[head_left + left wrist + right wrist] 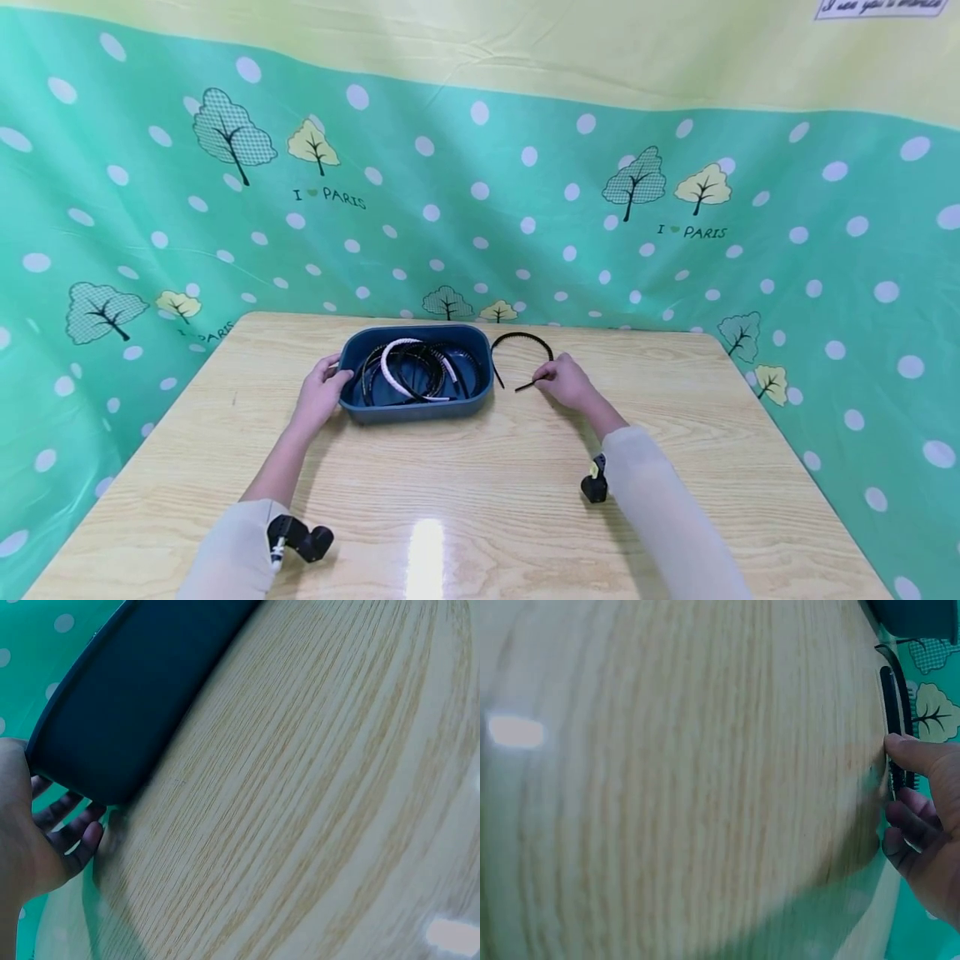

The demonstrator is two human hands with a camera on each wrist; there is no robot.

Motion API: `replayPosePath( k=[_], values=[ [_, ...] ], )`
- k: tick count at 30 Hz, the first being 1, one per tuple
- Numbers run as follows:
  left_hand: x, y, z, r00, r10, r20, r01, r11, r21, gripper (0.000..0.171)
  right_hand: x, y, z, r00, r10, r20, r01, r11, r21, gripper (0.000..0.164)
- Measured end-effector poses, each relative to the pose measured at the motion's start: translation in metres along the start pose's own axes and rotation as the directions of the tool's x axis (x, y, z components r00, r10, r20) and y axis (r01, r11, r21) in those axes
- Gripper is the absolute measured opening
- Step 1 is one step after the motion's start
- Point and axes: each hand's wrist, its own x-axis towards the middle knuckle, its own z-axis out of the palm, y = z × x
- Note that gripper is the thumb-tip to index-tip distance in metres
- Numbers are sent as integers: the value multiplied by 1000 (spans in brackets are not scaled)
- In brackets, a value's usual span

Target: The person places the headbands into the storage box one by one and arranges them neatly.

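Observation:
A dark blue plastic bin (pixel 420 411) stands near the back of the table with several headbands in it, mostly black. A white headband (pixel 386 367) lies on top of these. My left hand (pixel 321 396) holds the bin's left end, thumb over the rim and fingers along the outer wall. In the left wrist view the left hand (pixel 45 840) shows at the bin's corner. Right of the bin, my right hand (pixel 567 383) pinches one end of a black toothed headband (pixel 521 336). The right wrist view shows this headband (pixel 891 705) between thumb and fingers.
The bin and headband are on a light wood-grain table (pixel 465 483). Close behind its back edge hangs a green curtain (pixel 465 217) with white dots and printed trees. A small black camera sits on each wrist.

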Motion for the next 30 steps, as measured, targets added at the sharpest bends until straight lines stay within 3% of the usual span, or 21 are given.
replayPosePath(
  k=[8,19,30],
  values=[
    [1,0,0,1000,4,0,-4,1000,11,49,-4,1,2,999,10,-42,-10,1000,8,13],
    [2,0,-1,1000,-6,4,6,1000,1,50,-2,-5,0,998,-46,-36,45,999,-23,15],
    [2,0,1,1000,-7,6,7,1000,-17,50,-5,-3,1,998,-14,-67,15,1000,6,24]
  ],
)
